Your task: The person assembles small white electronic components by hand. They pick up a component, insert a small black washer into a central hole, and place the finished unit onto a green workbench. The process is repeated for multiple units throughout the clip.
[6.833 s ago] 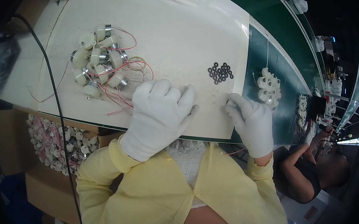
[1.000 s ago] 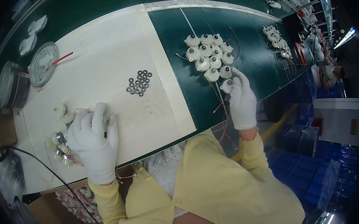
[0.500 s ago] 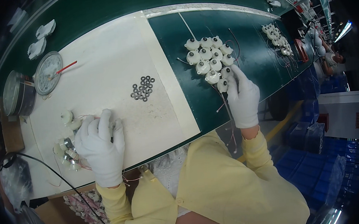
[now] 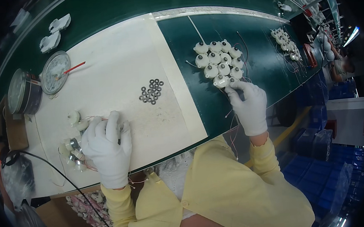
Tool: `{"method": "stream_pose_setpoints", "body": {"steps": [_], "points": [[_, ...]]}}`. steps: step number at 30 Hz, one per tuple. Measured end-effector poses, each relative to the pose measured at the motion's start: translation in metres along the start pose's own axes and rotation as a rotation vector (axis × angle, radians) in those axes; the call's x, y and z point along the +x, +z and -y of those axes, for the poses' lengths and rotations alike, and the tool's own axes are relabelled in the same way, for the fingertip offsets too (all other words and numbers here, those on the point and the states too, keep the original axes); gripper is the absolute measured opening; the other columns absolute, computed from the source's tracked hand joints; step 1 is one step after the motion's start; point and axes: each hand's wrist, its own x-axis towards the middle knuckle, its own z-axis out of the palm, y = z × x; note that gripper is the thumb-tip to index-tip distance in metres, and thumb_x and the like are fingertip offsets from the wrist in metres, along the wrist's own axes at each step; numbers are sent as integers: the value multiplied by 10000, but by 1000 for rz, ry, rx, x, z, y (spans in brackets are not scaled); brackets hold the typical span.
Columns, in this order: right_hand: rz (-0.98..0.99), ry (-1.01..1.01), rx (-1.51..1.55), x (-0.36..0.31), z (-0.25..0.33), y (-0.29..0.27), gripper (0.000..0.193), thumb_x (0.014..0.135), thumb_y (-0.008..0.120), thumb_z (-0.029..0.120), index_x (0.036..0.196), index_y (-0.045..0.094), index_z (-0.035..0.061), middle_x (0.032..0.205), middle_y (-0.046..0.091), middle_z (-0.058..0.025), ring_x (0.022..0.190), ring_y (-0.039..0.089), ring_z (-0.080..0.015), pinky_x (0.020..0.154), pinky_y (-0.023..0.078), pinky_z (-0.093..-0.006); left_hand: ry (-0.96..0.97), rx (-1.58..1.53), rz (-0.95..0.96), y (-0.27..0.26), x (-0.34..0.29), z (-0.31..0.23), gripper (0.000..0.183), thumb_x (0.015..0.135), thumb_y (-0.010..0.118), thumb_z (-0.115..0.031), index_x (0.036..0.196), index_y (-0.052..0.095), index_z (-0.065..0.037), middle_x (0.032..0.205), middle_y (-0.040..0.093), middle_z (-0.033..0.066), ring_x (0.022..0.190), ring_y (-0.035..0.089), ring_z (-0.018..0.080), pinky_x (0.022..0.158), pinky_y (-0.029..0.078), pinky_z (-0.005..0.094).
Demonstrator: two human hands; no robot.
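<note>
My left hand (image 4: 108, 150), in a white glove, is closed around a small wired motor; its dark shaft tip (image 4: 119, 141) shows between thumb and fingers, the rest is hidden. Thin wires (image 4: 137, 180) hang below that hand over the table edge. Beside it lie several loose motors (image 4: 72, 144) with silver and cream bodies. My gloved right hand (image 4: 250, 106) pinches a white motor (image 4: 232, 81) at the near end of a tight group of white motors (image 4: 212, 58); its fingers partly cover this motor. The group rests on the green mat, each with a dark shaft upward.
Small dark rings (image 4: 151, 91) lie on the white board (image 4: 114, 55). A round lid (image 4: 56, 72) with a red stick (image 4: 75, 68) lies near a tin (image 4: 22, 91), at left. A second motor group (image 4: 286, 44) is farther right. A black cable (image 4: 59, 174) crosses the near left.
My right fingers have closed lower around the nearest motor and cover more of it. The left hand keeps its grip. The whole view has shifted slightly.
</note>
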Motion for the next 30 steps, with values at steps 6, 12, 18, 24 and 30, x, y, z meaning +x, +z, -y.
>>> {"method": "stream_pose_setpoints", "body": {"steps": [6,12,18,24,30], "points": [[87,240,162,-1,1,-18,95,866,763,32,954,730,21,838,733,-129,641,678,-250,629,517,-358,-29,-48,9,-4,2,1,417,772,829,-172,1163,701,-99,964,666,75,979,659,311,819,517,457],[-27,287,184,-5,-2,-24,176,990,677,31,1136,718,-58,989,759,-104,815,667,-148,741,532,-298,73,-198,-51,-18,8,-7,358,706,828,-249,1025,721,-124,893,645,31,929,659,283,794,520,441],[-35,164,1016,-8,48,-5,733,1099,392,598,1340,618,-56,1138,715,-197,941,659,-279,830,511,-368,282,-628,-237,-46,13,-52,279,728,757,-337,953,703,-182,877,606,-9,921,675,212,653,552,349],[962,306,2259,-4,90,53,688,1074,444,544,1469,530,-13,1203,700,-244,835,656,-250,730,529,-385,132,-536,-260,-49,46,-59,238,791,741,-334,966,702,-178,923,631,0,886,667,211,601,537,321],[962,444,2436,-16,91,40,444,1113,448,356,1519,532,198,1279,681,-261,505,505,-136,563,445,-337,-233,130,-389,-23,43,48,277,875,736,-279,1064,767,-78,929,723,119,832,678,351,764,542,452]]}}
